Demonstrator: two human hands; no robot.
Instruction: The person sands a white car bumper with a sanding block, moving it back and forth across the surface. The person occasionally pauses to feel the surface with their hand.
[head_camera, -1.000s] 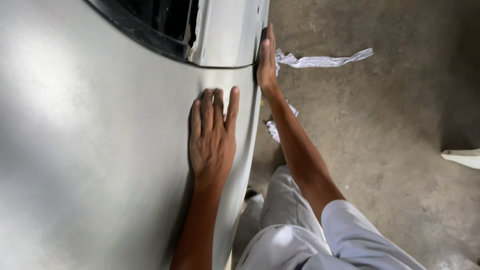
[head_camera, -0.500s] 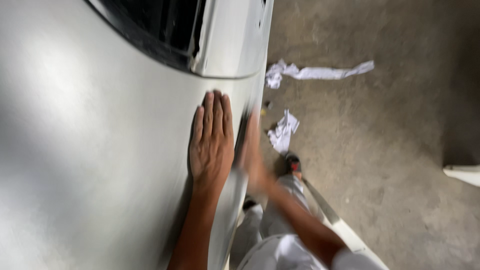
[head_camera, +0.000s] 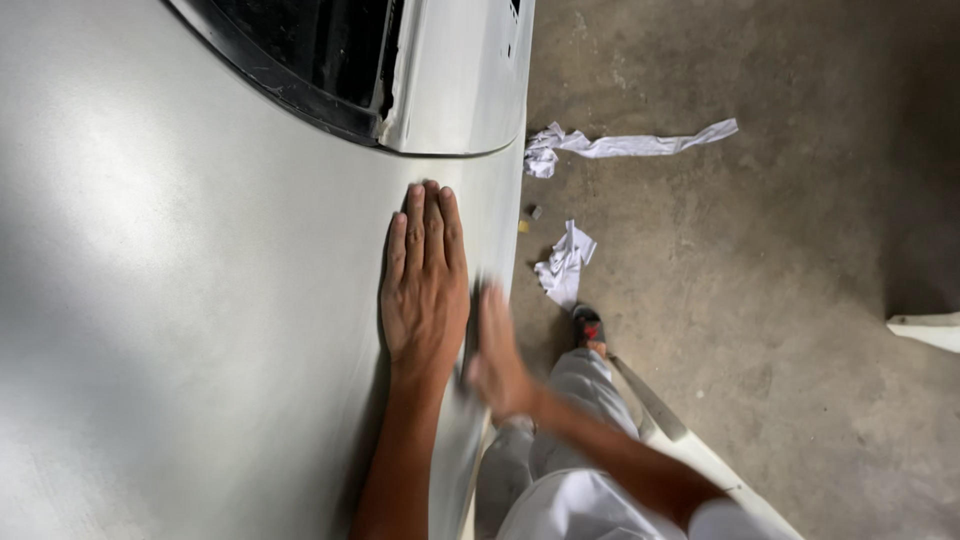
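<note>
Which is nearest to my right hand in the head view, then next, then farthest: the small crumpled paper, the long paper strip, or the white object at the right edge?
From the right hand, blurred beside the grey car panel:
1. Small crumpled paper, on the floor just above and right of it.
2. Long paper strip, farther up the floor.
3. White object, at the far right edge.

Silver-grey car body panel (head_camera: 180, 300) filled left of view, smooth, matte, gently curved. Left hand (head_camera: 425, 285) lay flat on it, palm down, fingers together, near panel's right edge. Right hand (head_camera: 497, 355), blurred, was against that edge just beside left hand.
</note>
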